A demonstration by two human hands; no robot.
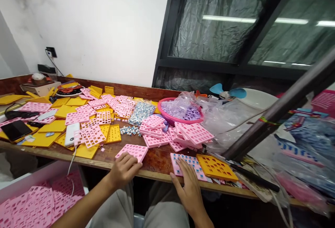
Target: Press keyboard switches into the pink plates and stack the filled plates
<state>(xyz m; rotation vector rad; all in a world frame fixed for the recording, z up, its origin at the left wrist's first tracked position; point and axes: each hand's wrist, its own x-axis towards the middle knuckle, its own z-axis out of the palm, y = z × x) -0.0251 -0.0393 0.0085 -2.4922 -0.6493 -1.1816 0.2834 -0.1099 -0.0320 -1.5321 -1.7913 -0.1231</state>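
Observation:
My left hand (125, 168) is closed on the near left edge of a pink perforated panel (137, 150) lying near the table's front edge. My right hand (187, 184) is open, fingers stretched out flat over a second pink panel (200, 175) whose holes hold small blue-and-white pieces. Touching that panel's right side is a yellow perforated panel (217, 167). Behind my hands, pink panels (193, 133) are piled in uneven stacks. A small heap of blue-and-white pieces (130, 130) lies on the wood, beside a clear bag (142, 112) full of similar pieces.
A pink basket (170, 117) holds purple pieces. Yellow panels (53, 126) and a white power bank (72, 134) crowd the left side. A bin (81, 179) of pink panels stands below. A slanted metal pole (261, 123) and plastic bags (217, 127) occupy the right.

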